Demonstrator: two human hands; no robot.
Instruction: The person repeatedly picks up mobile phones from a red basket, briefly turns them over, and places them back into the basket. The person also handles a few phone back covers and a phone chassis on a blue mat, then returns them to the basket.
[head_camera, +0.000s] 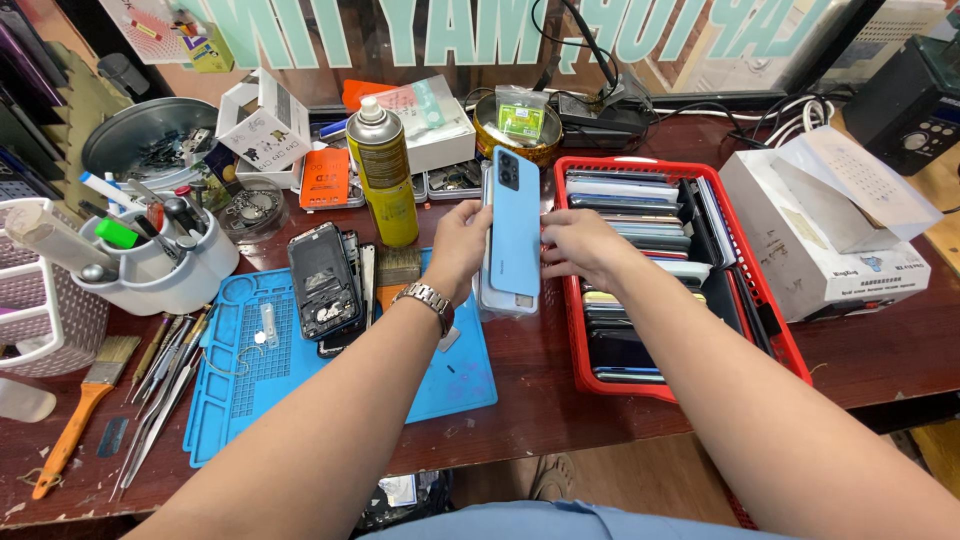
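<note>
My left hand (458, 243), with a metal watch on its wrist, and my right hand (582, 246) hold a light blue phone (515, 222) upright between them, its back and camera facing me. Behind it sits a stack of similar phones in clear wrap (497, 300), resting on the blue silicone work mat (340, 385). The right hand grips the phone's right edge just left of a red basket (780, 330) filled with several phones standing in a row. An opened black phone (323, 280) lies on the mat to the left.
A yellow spray can (384, 170) stands behind the mat. White tool cups (155, 255) with pens, tweezers and a brush (75, 420) lie at left. A white cardboard box (820, 240) sits right of the basket. A round tin (517, 125) and cables lie at the back.
</note>
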